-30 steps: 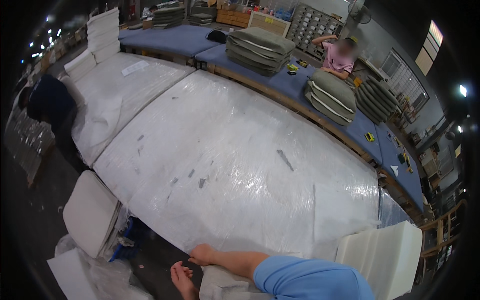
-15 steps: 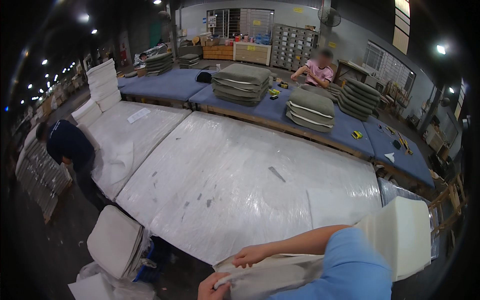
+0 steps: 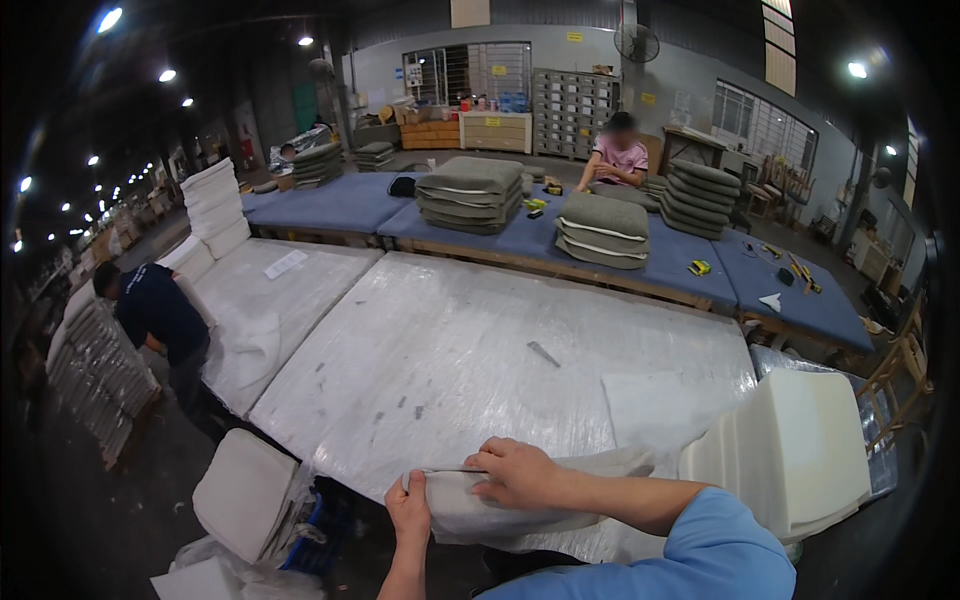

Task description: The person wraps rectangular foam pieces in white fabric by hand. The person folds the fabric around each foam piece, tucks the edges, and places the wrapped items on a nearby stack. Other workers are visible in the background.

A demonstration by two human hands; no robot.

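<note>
A pale, off-white fabric cover (image 3: 480, 510) lies across the near edge of the plastic-wrapped table (image 3: 450, 330) in front of me. It has a boxy shape with a front side facing me; I cannot tell what is inside it. My left hand (image 3: 408, 508) grips its left corner, thumb up along the edge. From the right, my right hand (image 3: 515, 474) reaches over the top, its fingers curled on the upper edge close to the left hand. To the right of my arm stands a stack of white foam pads (image 3: 815, 445).
Another stack of pale pads (image 3: 242, 490) stands low at left beside a blue crate (image 3: 325, 530). Beyond, blue-topped tables (image 3: 680, 268) carry grey cushion stacks (image 3: 470, 195) and tape measures (image 3: 699, 268). One person (image 3: 165, 310) bends at left; another (image 3: 618, 160) sits at the far table.
Both hands have risen with the cover from below the table edge onto it. The cover's boxy front side now faces me. My view has shifted slightly, and the left person has straightened a little.
</note>
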